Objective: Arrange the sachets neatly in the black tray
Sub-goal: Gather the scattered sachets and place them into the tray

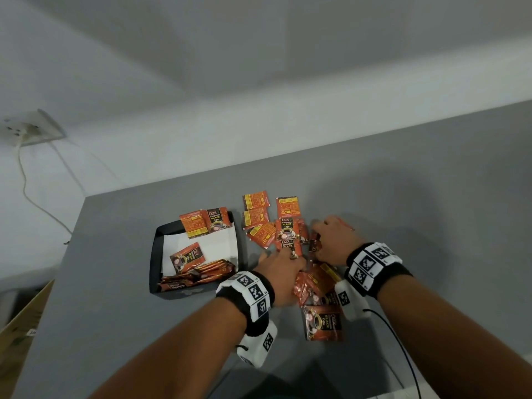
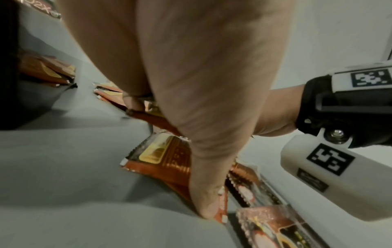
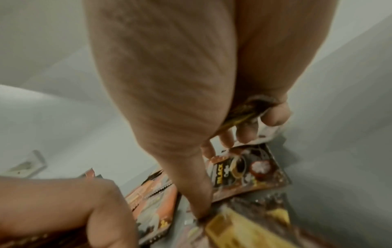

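Both my forearms reach forward over the grey tabletop [image 1: 121, 254], palms down, wrists close together above a loose pile of sachets [image 1: 288, 234].

Nearest me, one sachet [image 1: 324, 323] lies flat and face up, alone at the pile's near edge.

My left hand [image 1: 280, 267] rests on the near-left part of the pile. Its grip is partly closed: the thumb presses down on an orange sachet [image 2: 167, 161], and the fingertips [image 2: 132, 103] pinch the edge of another just beyond it.

My right hand [image 1: 331, 241] sits on the pile's right side, just beside the left. Its grip is closed around a dark sachet [image 3: 241, 110], curled fingers holding it against the palm, while the thumb tip touches a sachet lying below.

Left of the pile stands the black tray [image 1: 157, 254], its near end holding a row of sachets on edge [image 1: 198, 276]. One sachet lies loose on the tray's white floor, and two lean over its far rim.

Beyond the pile, four sachets lie flat and apart. Bare tabletop spreads right of the pile and behind it, up to the wall.
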The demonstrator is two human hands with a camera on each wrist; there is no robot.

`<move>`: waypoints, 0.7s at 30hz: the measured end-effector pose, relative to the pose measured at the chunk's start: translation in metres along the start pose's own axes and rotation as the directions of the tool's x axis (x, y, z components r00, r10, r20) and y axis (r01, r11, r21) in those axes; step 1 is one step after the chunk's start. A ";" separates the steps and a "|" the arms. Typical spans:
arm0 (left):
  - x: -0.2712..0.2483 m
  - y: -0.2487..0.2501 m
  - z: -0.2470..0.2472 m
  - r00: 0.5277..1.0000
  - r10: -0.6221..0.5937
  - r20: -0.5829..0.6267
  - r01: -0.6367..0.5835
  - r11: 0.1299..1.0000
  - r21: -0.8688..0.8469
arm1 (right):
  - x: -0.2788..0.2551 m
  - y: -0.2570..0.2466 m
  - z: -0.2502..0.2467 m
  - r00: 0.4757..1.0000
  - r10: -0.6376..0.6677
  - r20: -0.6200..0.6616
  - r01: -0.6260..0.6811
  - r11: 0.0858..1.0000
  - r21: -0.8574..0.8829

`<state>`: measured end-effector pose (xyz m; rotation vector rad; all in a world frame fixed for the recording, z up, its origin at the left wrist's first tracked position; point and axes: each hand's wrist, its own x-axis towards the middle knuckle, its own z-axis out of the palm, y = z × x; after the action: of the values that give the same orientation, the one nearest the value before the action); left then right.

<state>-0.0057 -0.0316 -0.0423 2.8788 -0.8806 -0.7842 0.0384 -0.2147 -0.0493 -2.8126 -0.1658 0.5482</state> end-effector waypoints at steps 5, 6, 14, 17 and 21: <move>-0.002 -0.009 0.001 0.995 -0.007 -0.097 0.005 1.000 -0.023 | 0.000 -0.002 0.005 0.994 -0.042 -0.104 0.037 0.998 -0.052; -0.002 -0.010 0.000 0.992 -0.017 -0.128 0.013 0.999 -0.031 | 0.000 -0.002 0.005 0.991 -0.057 -0.124 0.050 0.997 -0.063; 0.017 -0.011 -0.044 0.941 -0.217 -0.260 0.093 0.903 -0.419 | -0.005 -0.006 0.013 0.960 -0.181 -0.212 0.177 0.984 -0.039; 0.035 -0.017 -0.058 0.906 -0.324 -0.273 0.157 0.856 -0.493 | -0.006 -0.006 0.014 0.956 -0.191 -0.223 0.184 0.982 -0.051; 0.060 -0.021 -0.061 0.879 -0.407 -0.248 0.254 0.840 -0.479 | -0.009 -0.006 0.017 0.965 -0.170 -0.199 0.164 0.985 -0.045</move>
<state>0.0772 -0.0524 -0.0198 2.6561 -0.1281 -0.3960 0.0233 -0.2060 -0.0598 -2.8237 -0.3679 0.2218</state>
